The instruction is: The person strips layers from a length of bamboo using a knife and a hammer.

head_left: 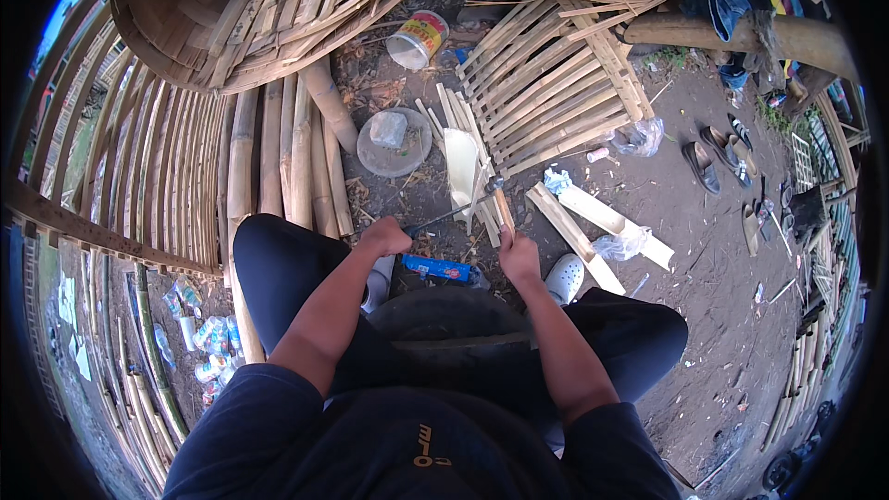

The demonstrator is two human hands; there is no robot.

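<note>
Two closed grips on my feed: left hand (387,237) round the end of a thin rod (446,216), right hand (519,257) round what looks like a hammer (504,211), tips meeting beside the split bamboo (460,162) — contact unclear. I judge the step as lining up; next move calls for a steady rod, controlled tap.

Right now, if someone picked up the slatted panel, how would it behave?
The slatted panel is likely light for its size, given its many open gaps; unlikely to roll, being broad and flat; perhaps slightly flexible, looking thin.
</note>
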